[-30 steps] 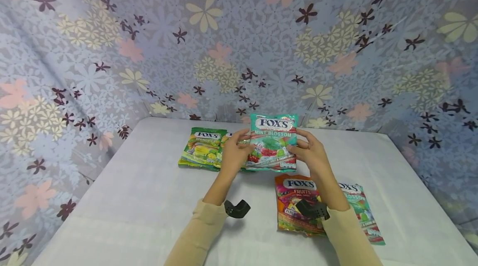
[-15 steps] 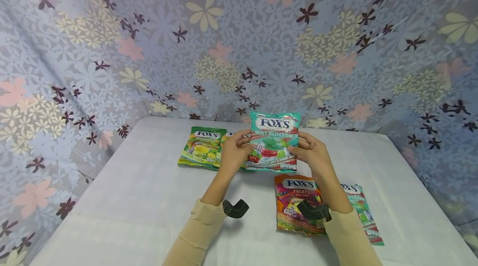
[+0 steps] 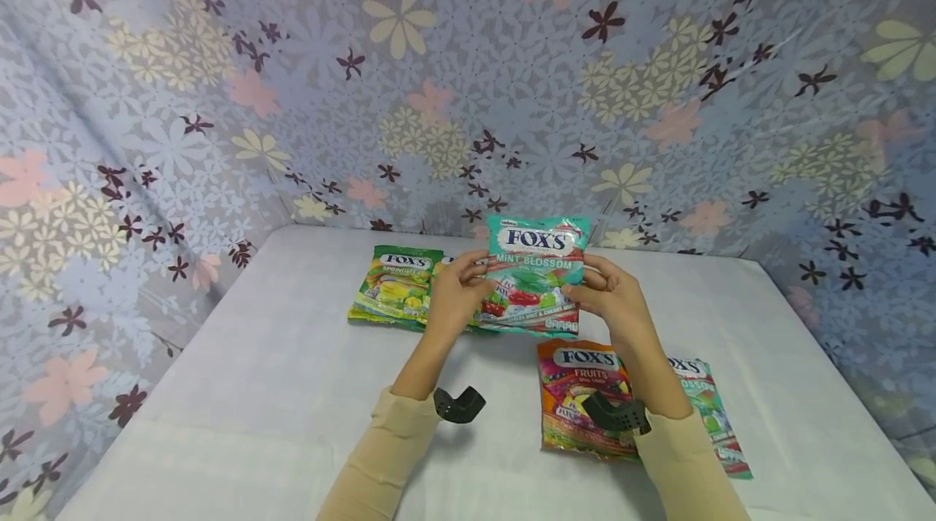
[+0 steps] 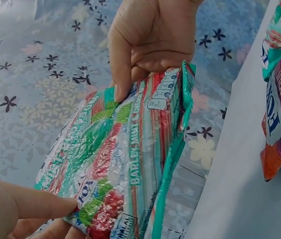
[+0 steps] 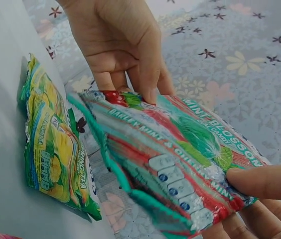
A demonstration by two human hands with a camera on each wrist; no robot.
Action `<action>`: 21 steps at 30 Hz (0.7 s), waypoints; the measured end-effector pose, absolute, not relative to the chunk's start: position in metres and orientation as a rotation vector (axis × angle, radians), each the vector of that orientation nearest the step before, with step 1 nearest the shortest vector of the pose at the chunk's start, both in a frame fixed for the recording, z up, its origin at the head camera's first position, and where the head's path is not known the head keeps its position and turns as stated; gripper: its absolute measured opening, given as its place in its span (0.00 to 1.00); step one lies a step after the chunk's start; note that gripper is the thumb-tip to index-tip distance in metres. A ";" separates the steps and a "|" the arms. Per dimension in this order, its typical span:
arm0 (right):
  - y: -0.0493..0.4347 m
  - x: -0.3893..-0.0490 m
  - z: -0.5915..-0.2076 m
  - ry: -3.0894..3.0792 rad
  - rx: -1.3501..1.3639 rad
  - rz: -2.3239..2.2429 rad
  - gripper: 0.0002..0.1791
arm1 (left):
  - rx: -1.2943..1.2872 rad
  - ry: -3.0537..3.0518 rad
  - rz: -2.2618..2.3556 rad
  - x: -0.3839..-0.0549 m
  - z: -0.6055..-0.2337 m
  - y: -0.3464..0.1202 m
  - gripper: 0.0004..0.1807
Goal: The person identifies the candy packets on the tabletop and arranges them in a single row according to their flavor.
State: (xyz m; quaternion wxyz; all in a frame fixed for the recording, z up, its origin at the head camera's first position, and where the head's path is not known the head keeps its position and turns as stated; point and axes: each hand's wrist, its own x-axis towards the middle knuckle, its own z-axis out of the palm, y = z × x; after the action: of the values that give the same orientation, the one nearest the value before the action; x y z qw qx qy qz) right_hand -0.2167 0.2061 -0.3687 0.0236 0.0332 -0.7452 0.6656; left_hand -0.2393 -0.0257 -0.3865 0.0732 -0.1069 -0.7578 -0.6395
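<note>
Looking down across a white tabletop [image 3: 219, 407], creasing faintly in front and running back to floral fabric [image 3: 468, 58], rising behind and along both sides in blue, cream, pink and maroon. Nearest, seeing a Fox's Fruits packet [image 3: 578, 379] lying face up and, right of it, a lower Mint Blossom packet [image 3: 712, 419], disappearing partly under the right forearm [image 3: 654, 366]. Farther back, seeing a raised Mint Blossom packet [image 3: 534, 277] facing the head camera; beyond its left side, a yellow-green packet [image 3: 446, 261], mostly hiding, and a green Fox's Springtea packet [image 3: 397, 293], lying flat beside it. Concealing all contents behind printed wrappers. Gripping the raised Mint Blossom packet by its left edge with the left hand [image 3: 457, 293], pressing thumb on front, tucking fingers behind; pinching its right edge likewise with the right hand [image 3: 617, 297].
</note>
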 end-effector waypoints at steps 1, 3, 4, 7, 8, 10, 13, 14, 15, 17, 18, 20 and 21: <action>0.206 -0.216 -0.369 -2.308 0.106 2.052 0.31 | -0.316 -2.278 -1.919 -0.240 -0.386 -0.025 0.24; 0.206 -0.216 -0.369 -2.315 0.110 2.032 0.30 | -0.313 -2.277 -1.911 -0.240 -0.386 -0.025 0.24; 0.206 -0.216 -0.369 -2.319 0.110 2.023 0.30 | -0.312 -2.276 -1.910 -0.239 -0.386 -0.024 0.24; 0.206 -0.217 -0.370 -2.330 0.109 2.013 0.30 | -0.316 -2.274 -1.914 -0.239 -0.386 -0.024 0.24; 0.206 -0.217 -0.371 -2.331 0.104 2.015 0.30 | -0.316 -2.276 -1.916 -0.239 -0.386 -0.024 0.24; 0.206 -0.218 -0.371 -2.337 0.092 2.023 0.30 | -0.321 -2.277 -1.921 -0.239 -0.386 -0.024 0.23; 0.205 -0.219 -0.373 -2.354 0.075 2.023 0.30 | -0.319 -2.286 -1.920 -0.239 -0.387 -0.024 0.24; 0.204 -0.219 -0.373 -2.359 0.066 2.024 0.29 | -0.317 -2.291 -1.916 -0.240 -0.387 -0.025 0.24; 0.204 -0.220 -0.373 -2.365 0.064 2.018 0.29 | -0.319 -2.293 -1.915 -0.240 -0.387 -0.024 0.24; 0.204 -0.221 -0.373 -2.377 0.062 2.009 0.29 | -0.319 -2.304 -1.908 -0.241 -0.387 -0.025 0.24; 0.204 -0.221 -0.374 -2.382 0.059 2.005 0.29 | -0.318 -2.310 -1.902 -0.241 -0.387 -0.025 0.23; 0.204 -0.221 -0.375 -2.394 0.056 1.998 0.29 | -0.326 -2.320 -1.895 -0.242 -0.389 -0.025 0.23; 0.205 -0.222 -0.375 -2.399 0.053 1.994 0.29 | -0.331 -2.324 -1.891 -0.242 -0.390 -0.024 0.23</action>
State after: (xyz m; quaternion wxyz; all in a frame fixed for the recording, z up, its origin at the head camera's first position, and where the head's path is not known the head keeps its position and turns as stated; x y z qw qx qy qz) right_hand -0.2216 0.2045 -0.3753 0.0108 0.0171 -0.7690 0.6389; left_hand -0.2418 -0.0244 -0.3904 0.0636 -0.1096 -0.7695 -0.6260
